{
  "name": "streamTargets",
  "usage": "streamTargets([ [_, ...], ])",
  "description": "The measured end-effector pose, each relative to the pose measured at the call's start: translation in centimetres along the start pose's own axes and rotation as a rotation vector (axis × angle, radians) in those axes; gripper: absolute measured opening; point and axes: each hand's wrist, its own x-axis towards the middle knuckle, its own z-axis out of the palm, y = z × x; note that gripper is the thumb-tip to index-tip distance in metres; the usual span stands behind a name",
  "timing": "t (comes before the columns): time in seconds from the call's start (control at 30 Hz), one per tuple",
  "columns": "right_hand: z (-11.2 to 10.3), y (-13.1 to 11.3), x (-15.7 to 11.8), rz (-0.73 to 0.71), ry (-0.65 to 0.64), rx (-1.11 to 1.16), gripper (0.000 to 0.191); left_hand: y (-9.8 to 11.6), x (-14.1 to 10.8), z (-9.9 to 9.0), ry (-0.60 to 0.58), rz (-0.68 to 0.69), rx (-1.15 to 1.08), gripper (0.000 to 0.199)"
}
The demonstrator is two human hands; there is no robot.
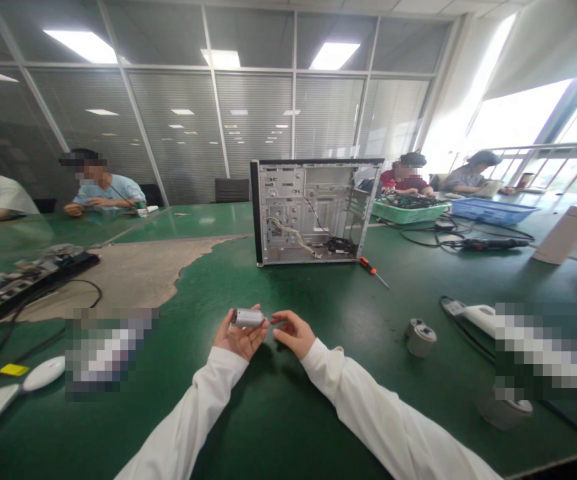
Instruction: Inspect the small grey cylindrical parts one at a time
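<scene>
My left hand is closed around a small silver cylinder that looks like an electric motor, lying level across the fingers. Just to its right is my right hand, fingers bent and apart, holding nothing that I can see, its fingertips close to the motor's right end. Beyond both hands stands an open computer case with loose wires and a black part inside. An orange-handled screwdriver lies at the case's lower right corner. Two metal cylindrical parts, a nearer one and a farther one, stand to the right.
On the left are a power strip, cables and a white computer mouse. A green basket of cables, a blue basket and a pale bottle stand at the right. Several people sit around the green table.
</scene>
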Motion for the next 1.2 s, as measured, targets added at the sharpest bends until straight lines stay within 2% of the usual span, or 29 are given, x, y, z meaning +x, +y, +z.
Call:
streamTargets([
  [0.17, 0.0, 0.1, 0.1, -0.005, -0.001, -0.004, 0.031, -0.1, -0.5, 0.6, -0.093, -0.052, 0.019, 0.061],
  [0.4, 0.0, -0.1, 0.0, 0.004, 0.002, -0.017, 0.030, -0.2, -1.4, 2.0, -0.069, -0.105, 0.070, 0.063],
  [0.87, -0.1, 0.0, 0.0, -0.019, -0.002, -0.026, 0.031, -0.6, -1.6, 2.1, -0.169, -0.089, 0.265, 0.058],
  [1.03, -0.1, 0.5, 0.1, -0.027, 0.010, -0.015, 0.031, -1.2, -1.5, 2.1, -0.133, 0.039, 0.498, 0.053],
  [1.13, 0.0, 0.6, 0.2, -0.005, 0.018, 0.026, 0.031, -1.8, -1.5, 2.5, -0.068, 0.280, 0.664, 0.052],
  [1.2, 0.0, 0.5, 0.2, 0.010, 0.017, 0.061, 0.032, -2.3, -1.7, 3.0, 0.034, 0.416, 0.731, 0.058],
])
